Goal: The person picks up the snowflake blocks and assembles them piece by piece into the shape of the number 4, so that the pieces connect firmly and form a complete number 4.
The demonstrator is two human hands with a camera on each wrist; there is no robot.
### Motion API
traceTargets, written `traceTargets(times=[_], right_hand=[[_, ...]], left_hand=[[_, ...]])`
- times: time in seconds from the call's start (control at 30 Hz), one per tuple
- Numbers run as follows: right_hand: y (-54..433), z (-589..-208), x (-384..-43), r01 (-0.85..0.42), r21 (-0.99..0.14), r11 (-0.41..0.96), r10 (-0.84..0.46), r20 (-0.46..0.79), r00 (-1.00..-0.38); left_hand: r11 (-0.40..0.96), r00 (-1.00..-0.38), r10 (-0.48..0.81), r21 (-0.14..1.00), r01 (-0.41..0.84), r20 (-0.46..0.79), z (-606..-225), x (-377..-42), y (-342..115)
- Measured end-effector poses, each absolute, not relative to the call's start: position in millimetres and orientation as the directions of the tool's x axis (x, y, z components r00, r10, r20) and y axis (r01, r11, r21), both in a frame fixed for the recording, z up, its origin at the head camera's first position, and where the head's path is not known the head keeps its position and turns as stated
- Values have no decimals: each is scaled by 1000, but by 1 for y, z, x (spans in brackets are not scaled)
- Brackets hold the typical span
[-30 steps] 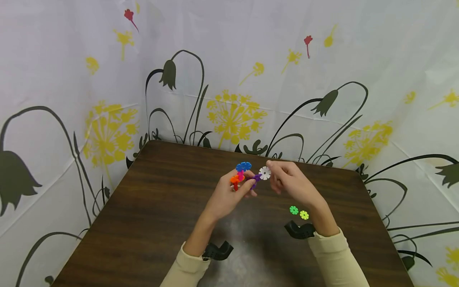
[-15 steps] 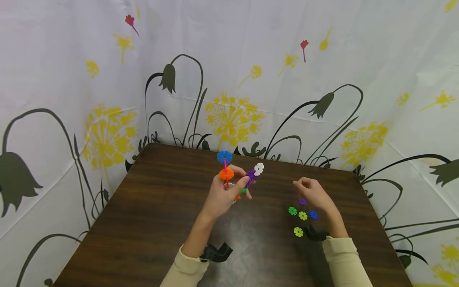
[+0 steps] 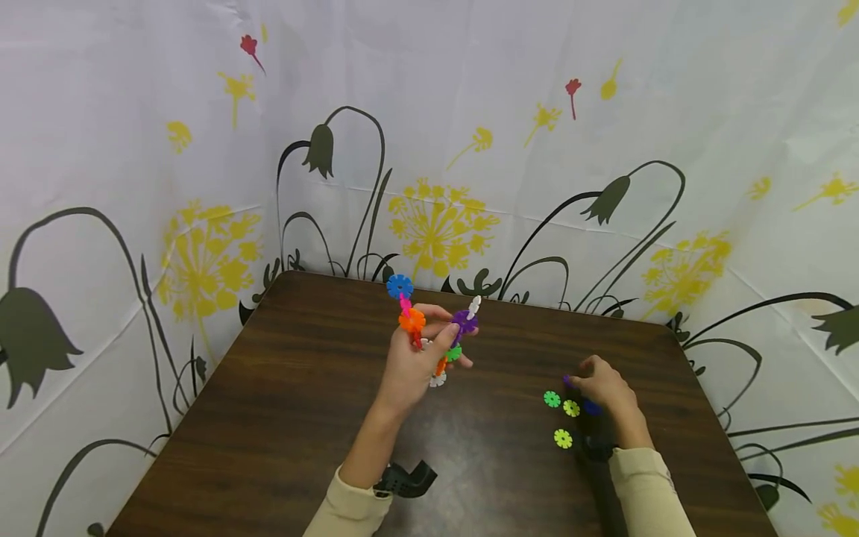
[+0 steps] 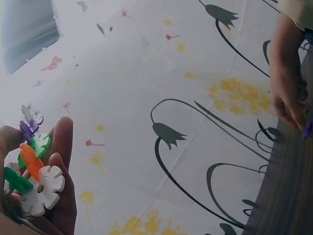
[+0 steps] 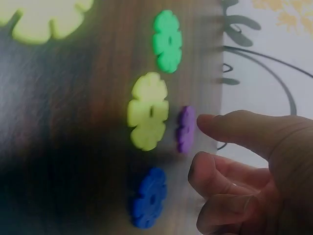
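My left hand [image 3: 406, 371] grips a chain of interlocking flower discs, its thumb on a purple disc [image 3: 464, 321]. A white disc [image 3: 473, 306] sticks up from that end; an orange disc [image 3: 412, 321] and a blue disc [image 3: 399, 286] form the other end. The left wrist view shows green, orange and white discs [image 4: 43, 192] of the chain against the palm, partly hidden by fingers. My right hand [image 3: 609, 389] is down at the tabletop, thumb and fingers parted beside a loose purple disc [image 5: 185, 129]. Whether they touch it I cannot tell.
Near the right hand lie a loose green disc [image 3: 552, 399], a yellow-green disc [image 3: 571, 408], another yellow-green disc [image 3: 563, 438] and a blue disc [image 5: 149, 198]. The brown wooden table [image 3: 309, 388] ends at a white flower-printed curtain [image 3: 429, 134].
My right hand let go of the chain's white disc, moved right, and lowered to the loose purple disc. My left hand keeps hold of the chain and has turned it.
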State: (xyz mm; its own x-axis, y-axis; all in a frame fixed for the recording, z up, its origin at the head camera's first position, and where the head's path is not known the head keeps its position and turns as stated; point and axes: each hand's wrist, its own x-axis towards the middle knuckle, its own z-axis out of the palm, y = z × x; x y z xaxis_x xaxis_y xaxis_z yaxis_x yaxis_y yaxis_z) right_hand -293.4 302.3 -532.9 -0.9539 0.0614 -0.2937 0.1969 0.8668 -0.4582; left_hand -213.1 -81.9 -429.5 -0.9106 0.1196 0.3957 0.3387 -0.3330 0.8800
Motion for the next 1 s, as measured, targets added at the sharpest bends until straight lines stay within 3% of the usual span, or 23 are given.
traceTargets(times=[0.4,0.63,1.0], right_hand=[[309,-538,-298,143,-531,835,4,-254,-967],[317,-549,-286,169,-582,796,-26,-311,-950],[304,-537,-297,54,-738,672,-112,-173,-978]], left_hand=[[-296,-919,119,897,329,377,-430,-215,-82],[-321,-933,144,908,271,329,-440,-205,-78],[-271,-927,175,921,279,332,-436,-217,-85]])
